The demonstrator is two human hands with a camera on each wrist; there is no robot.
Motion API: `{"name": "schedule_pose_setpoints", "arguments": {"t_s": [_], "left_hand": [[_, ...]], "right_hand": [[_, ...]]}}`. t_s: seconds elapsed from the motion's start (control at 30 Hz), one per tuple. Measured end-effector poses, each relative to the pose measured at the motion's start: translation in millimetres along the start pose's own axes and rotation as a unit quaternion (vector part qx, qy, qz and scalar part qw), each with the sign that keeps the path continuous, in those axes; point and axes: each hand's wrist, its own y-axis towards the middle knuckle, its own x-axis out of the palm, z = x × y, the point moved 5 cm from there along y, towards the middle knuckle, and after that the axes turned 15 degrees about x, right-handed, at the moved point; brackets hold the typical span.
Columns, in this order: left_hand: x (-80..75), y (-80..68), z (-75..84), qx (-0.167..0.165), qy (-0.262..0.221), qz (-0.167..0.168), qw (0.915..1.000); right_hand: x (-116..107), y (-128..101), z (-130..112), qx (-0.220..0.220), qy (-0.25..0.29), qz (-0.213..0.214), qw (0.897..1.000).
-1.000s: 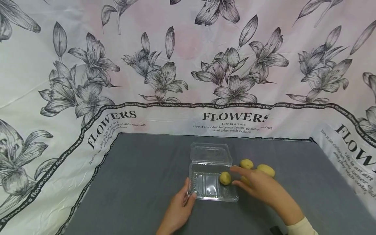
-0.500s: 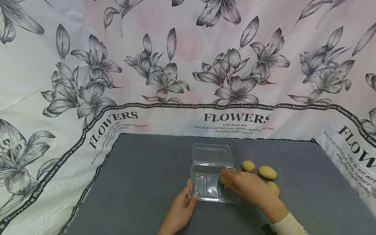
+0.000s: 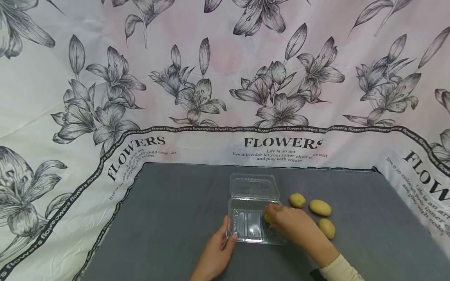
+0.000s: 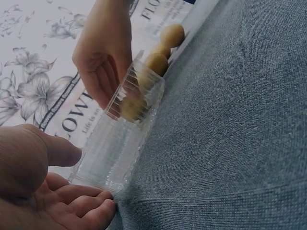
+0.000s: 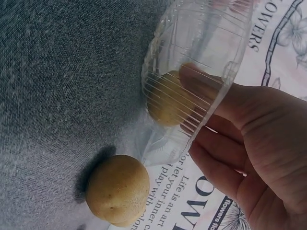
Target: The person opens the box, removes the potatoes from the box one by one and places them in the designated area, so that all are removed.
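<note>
A clear plastic clamshell container [image 3: 247, 228] stands on the grey cloth, its lid [image 3: 254, 187] folded back. My left hand [image 3: 216, 251] holds its near left corner, thumb on one side and fingers on the other. Inside, at the right end, my right hand [image 3: 295, 228] grips a potato [image 5: 168, 99] between thumb and fingers. In the head view that hand covers most of this potato. Three more potatoes lie to the right of the container: one at the back [image 3: 297, 200], an oblong one [image 3: 320, 207] and a nearer one [image 3: 326, 228].
A grey cloth [image 3: 168, 218] covers the table. Behind it and at both sides hangs white fabric [image 3: 204, 144] printed with flowers and lettering. A small dark object [image 3: 317, 274] shows beside the right sleeve.
My right hand has moved left into the container and taken hold of the potato there, uncovering the nearest loose potato. My left hand has stayed on the container's corner.
</note>
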Motion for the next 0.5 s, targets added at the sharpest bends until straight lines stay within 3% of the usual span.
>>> {"name": "schedule_pose_setpoints", "arguments": {"t_s": [0.5], "left_hand": [[2.1, 0.4, 0.3, 0.000, -0.010, 0.001, 0.9999]], "right_hand": [[5.5, 0.3, -9.1, 0.027, -0.033, -0.015, 0.999]]}}
